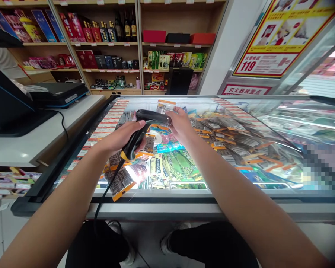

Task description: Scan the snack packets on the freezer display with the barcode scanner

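My left hand [125, 134] is wrapped round the grip of a black and yellow barcode scanner [134, 142], with its thumb on top. A black cable runs from the handle down over the freezer's front edge. The scanner's head points right, toward my right hand [181, 122]. That hand pinches a small clear packet [162, 107] with an orange strip and dark contents. The scanner's front end hides part of the packet and fingertips. Similar packets [121, 183] lie below my left hand, and a big pile of them [226, 136] spreads out to the right.
Beneath the hands is a glass-topped chest freezer [184, 200] holding green and blue bags [181, 163]. A counter [13, 152] at left bears a scale [58, 93] and a dark screen [8, 85]. Shelves [139, 48] with bottles and boxes stand behind.
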Available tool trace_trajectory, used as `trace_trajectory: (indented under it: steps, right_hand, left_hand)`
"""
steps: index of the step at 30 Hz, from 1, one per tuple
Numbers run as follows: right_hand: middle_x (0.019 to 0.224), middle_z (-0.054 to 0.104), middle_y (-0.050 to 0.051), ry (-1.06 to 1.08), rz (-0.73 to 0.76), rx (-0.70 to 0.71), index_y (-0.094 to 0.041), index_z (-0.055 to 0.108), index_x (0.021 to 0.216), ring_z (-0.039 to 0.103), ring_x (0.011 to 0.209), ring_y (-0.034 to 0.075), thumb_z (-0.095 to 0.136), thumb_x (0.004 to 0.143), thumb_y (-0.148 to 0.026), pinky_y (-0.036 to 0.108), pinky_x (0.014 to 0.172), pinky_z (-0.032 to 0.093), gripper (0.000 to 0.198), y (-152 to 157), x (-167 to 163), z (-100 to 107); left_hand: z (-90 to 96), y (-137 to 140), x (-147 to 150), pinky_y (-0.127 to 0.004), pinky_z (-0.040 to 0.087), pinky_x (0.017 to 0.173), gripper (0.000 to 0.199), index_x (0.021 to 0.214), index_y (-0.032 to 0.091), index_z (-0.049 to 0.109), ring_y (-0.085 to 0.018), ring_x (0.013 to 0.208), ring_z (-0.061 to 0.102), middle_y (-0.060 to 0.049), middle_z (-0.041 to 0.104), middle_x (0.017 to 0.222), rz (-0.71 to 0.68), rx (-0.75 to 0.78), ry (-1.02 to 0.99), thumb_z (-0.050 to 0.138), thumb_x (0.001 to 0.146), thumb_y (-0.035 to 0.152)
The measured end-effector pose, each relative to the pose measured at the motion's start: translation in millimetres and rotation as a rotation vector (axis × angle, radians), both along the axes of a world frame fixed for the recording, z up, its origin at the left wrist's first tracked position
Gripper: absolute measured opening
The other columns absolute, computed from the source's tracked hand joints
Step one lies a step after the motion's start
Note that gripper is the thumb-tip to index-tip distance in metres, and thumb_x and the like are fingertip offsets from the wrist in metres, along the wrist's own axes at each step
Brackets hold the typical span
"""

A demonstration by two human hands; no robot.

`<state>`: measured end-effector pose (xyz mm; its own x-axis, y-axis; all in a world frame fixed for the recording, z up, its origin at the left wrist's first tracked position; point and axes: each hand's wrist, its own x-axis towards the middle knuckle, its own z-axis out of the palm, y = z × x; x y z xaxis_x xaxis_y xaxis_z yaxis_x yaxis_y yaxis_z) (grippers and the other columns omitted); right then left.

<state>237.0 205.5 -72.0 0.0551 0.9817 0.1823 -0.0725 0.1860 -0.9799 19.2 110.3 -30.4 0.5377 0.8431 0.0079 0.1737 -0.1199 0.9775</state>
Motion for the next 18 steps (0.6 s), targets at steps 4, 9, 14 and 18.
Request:
trace_trajectory:
  steps: [4,9,14,18]
  right_hand:
    - [0.084,0.064,-0.005,0.235,-0.046,-0.115,-0.028,0.050,0.100,0.059,0.068,0.015,0.073,0.079,-0.026,0.026,0.060,0.047,0.031,0.7,-0.1,7.7]
    - [0.081,0.062,-0.005,0.262,-0.064,-0.120,-0.027,0.051,0.097,0.060,0.070,0.015,0.073,0.078,-0.023,0.028,0.064,0.047,0.029,0.9,0.4,9.7]
    - [0.079,0.059,-0.007,0.236,-0.063,-0.109,-0.027,0.055,0.099,0.052,0.066,0.013,0.077,0.075,-0.026,0.028,0.064,0.044,0.033,1.4,5.4,9.6]
    - [0.078,0.058,-0.007,0.236,-0.060,-0.087,-0.027,0.055,0.100,0.050,0.066,0.012,0.077,0.072,-0.027,0.026,0.063,0.043,0.035,3.0,7.6,8.4]
  left_hand:
    - [-4.0,-1.2,3.3,-0.023,0.047,0.046,0.071,0.065,0.014,0.066,-0.013,0.046,0.058,-0.009,0.065,0.057,-0.075,0.026,0.055,0.042,0.104,0.068]
    - [-7.7,0.7,3.0,-0.023,0.046,0.045,0.071,0.066,0.014,0.066,-0.013,0.047,0.058,-0.007,0.064,0.058,-0.080,0.023,0.033,0.044,0.103,0.071]
    - [-6.9,1.4,1.1,-0.024,0.046,0.046,0.072,0.066,0.014,0.066,-0.013,0.047,0.058,-0.008,0.065,0.059,-0.070,0.029,0.048,0.043,0.103,0.072]
    - [-3.4,-0.8,2.1,-0.024,0.047,0.047,0.073,0.065,0.014,0.065,-0.013,0.047,0.058,-0.009,0.065,0.058,-0.057,0.029,0.063,0.042,0.103,0.072]
